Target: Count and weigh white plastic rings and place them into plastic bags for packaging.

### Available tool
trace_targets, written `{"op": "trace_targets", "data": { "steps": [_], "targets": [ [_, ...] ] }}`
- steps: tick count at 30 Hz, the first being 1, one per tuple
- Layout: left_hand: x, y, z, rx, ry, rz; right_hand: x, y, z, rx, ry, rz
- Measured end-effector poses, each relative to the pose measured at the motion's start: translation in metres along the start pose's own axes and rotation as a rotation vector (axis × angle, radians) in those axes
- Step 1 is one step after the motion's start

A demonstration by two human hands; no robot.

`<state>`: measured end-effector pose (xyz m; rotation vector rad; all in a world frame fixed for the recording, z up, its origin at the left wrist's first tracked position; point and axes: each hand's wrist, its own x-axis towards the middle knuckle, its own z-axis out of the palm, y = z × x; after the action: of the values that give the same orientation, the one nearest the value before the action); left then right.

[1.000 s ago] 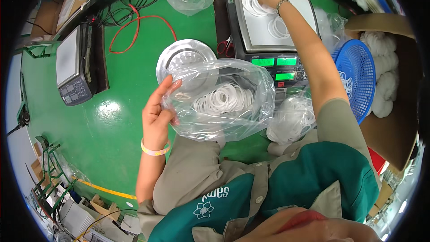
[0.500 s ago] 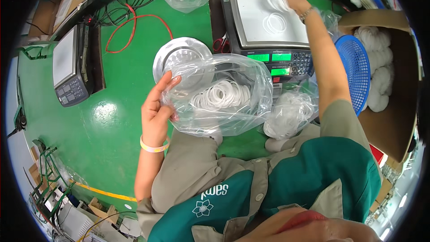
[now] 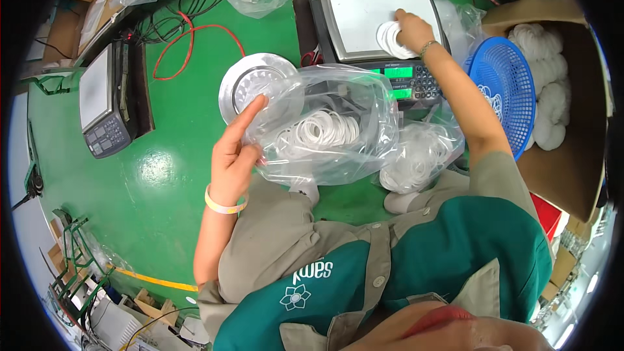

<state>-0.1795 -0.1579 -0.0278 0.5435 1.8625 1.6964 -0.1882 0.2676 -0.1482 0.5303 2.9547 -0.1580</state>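
Observation:
My left hand (image 3: pixel 234 159) grips the left edge of a clear plastic bag (image 3: pixel 370 101), its index finger stretched along the film. Inside the bag lies a pile of thin white rings (image 3: pixel 318 130). Over the front part of a digital scale's pale pan (image 3: pixel 364 10), my right hand (image 3: pixel 416 32) is closed on a bundle of white rings (image 3: pixel 391 40). Below the pan, the scale's panel (image 3: pixel 426 81) shows green displays, partly covered by the bag. Another clear bag of white rings (image 3: pixel 419 159) rests beside the first, to its right.
A round metal dish (image 3: pixel 231 91) stands behind my left hand. At right, a blue mesh basket (image 3: pixel 520 101) holds some white rings, next to a cardboard box (image 3: pixel 572 169) with white bundles (image 3: pixel 549 110). A second scale (image 3: pixel 97 97) sits far left, near a red cable (image 3: pixel 188 55).
My right hand has moved down and left from the pan's far right with the rings. The rings that lay on the pan no longer show there. The left hand stays on the bag.

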Motion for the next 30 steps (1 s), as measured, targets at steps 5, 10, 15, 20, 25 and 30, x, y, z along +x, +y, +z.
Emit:
{"op": "trace_targets", "data": {
  "steps": [5, 10, 15, 20, 25, 30],
  "targets": [
    [0.002, 0.012, 0.008, 0.236, -0.110, 0.082, -0.035, 0.011, -0.064, 0.612, 0.202, -0.112],
    [0.011, 0.036, 0.033, 0.195, -0.272, 0.027, -0.102, -0.047, -0.111, 1.346, -0.534, -0.639],
    [0.016, 0.067, 0.077, 0.268, -0.568, 0.082, -0.148, -0.116, -0.056, 0.442, -0.553, -0.401],
    [0.022, 0.089, 0.106, 0.333, -0.747, 0.241, -0.197, -0.061, -0.095, 0.510, -0.327, -0.495],
    [0.027, 0.091, 0.113, 0.224, -0.632, 0.110, -0.221, 0.080, -0.142, 1.349, -0.346, -0.330],
    [0.041, 0.078, 0.118, 0.275, -0.457, -0.129, -0.235, 0.272, -0.071, 1.625, -0.031, 0.380]
  ]
}}
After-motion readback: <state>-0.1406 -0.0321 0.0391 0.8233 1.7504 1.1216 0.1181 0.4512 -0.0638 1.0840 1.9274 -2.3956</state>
